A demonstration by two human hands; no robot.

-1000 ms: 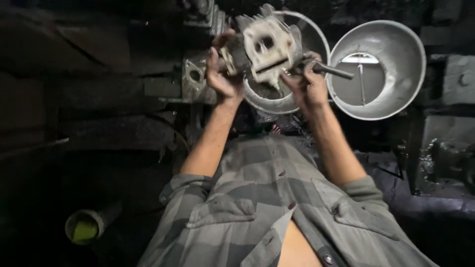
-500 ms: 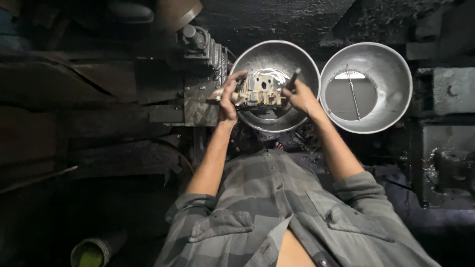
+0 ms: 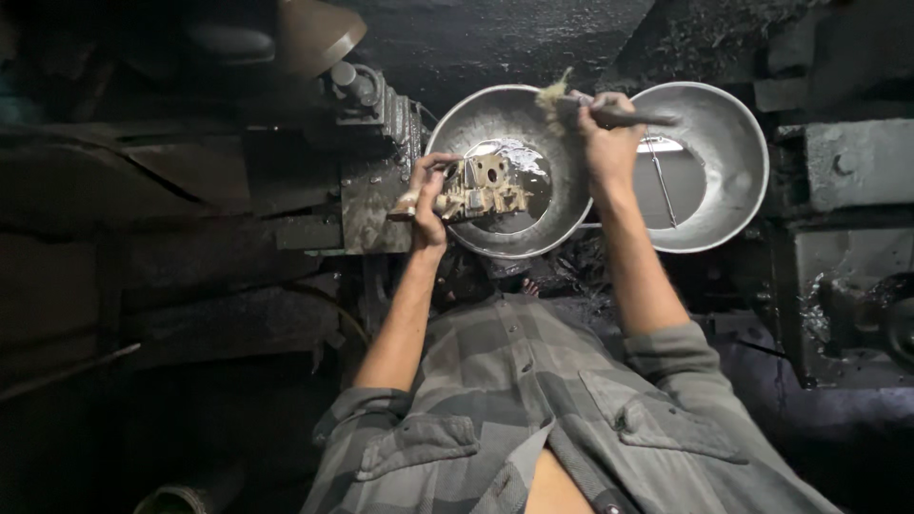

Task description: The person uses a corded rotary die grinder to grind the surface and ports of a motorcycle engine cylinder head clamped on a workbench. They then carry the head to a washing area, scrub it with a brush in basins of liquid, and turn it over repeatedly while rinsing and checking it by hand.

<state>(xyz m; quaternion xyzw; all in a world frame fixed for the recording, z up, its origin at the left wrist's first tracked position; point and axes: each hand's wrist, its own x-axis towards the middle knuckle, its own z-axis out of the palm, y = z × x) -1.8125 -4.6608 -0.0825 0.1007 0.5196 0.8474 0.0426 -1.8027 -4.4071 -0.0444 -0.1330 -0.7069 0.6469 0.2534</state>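
Your left hand (image 3: 428,195) pinches the greasy metal part (image 3: 481,187) above the left basin (image 3: 457,124), your right hand (image 3: 602,128) grips the brush (image 3: 609,114); hard strokes could make the part slip.

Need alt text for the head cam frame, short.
Seen from above, a person's left hand holds a grimy metal engine part over a round metal basin, while the right hand grips a brush above the basin's rim. A second metal basin sits alongside, amid dark, oily machinery.
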